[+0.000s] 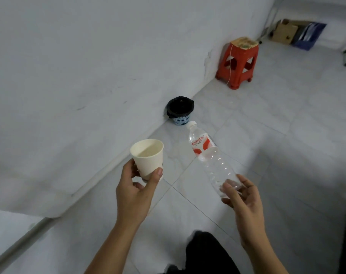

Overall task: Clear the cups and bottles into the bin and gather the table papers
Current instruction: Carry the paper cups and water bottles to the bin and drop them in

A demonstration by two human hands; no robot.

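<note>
My left hand (pixel 135 191) grips a white paper cup (pixel 148 156) by its lower part, upright, with its mouth open toward me. My right hand (pixel 242 200) holds the base of an empty clear plastic bottle (pixel 209 155) with a red and white label and a white cap; the bottle tilts forward, cap pointing away. On the floor ahead, against the wall, stands a small blue mesh bin (pixel 180 110) lined with a black bag. The bottle's cap lies just short of the bin in the view.
A white wall (pixel 79 76) runs along the left down to the tiled floor (pixel 277 125). A red plastic stool (pixel 238 63) stands further along the wall. Cardboard and a blue box (pixel 308 35) sit at the far right corner. My dark trouser leg (pixel 205 252) shows below.
</note>
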